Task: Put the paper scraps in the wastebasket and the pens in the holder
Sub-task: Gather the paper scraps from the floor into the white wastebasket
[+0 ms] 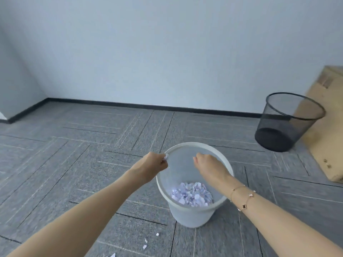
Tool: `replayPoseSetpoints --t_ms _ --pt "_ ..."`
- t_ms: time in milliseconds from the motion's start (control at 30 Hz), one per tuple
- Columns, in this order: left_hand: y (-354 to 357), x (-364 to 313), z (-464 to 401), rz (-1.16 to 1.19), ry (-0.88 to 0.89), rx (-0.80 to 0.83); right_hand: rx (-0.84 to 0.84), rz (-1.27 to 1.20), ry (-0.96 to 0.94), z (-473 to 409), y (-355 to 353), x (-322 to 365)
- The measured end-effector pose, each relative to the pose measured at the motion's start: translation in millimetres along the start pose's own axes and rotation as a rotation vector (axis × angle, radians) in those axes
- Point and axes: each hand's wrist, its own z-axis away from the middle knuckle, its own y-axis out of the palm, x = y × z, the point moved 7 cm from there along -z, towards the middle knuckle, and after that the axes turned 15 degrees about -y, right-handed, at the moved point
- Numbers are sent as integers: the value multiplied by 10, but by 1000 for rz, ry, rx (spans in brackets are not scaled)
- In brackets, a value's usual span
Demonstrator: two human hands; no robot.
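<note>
A white plastic wastebasket point(191, 216) stands on the carpet in front of me, its bottom covered by a heap of torn white paper scraps point(192, 194). My left hand point(154, 165) is closed at the basket's left rim, with a small white scrap showing at the fingertips. My right hand point(208, 164) hovers over the opening, fingers curled downward; what it holds, if anything, is hidden. A few loose scraps point(145, 242) lie on the floor at the lower left of the basket. No pens or holder are in view.
A black wire-mesh wastebasket point(285, 125) stands at the right, against a tilted brown cardboard box point(326, 138). Grey carpet tiles run to a pale wall with a dark skirting board point(148, 105).
</note>
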Motion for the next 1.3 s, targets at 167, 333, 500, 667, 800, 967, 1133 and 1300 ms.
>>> replayPoseSetpoints --t_ms 167,333,500,667,800,967,1133,1300 --pt "227 -357 -231 7 17 -35 15 -263 83 139 91 -319" --pt "575 -479 -352 -116 1 35 50 -405 182 151 229 -510" --pt "1015 -382 -455 -271 -14 205 168 -421 168 81 465 -437" --pt "951 -430 -413 -230 48 65 72 -388 85 128 325 -359" --pt "741 -550 -407 -194 62 -177 24 -349 67 109 278 -390" --pt "1198 -499 -463 -352 40 76 225 -326 84 206 542 -410" --pt "1237 -427 -449 -422 125 81 420 -314 46 300 631 -329" --pt "883 -353 -413 -363 68 2 408 -391 35 306 579 -297"
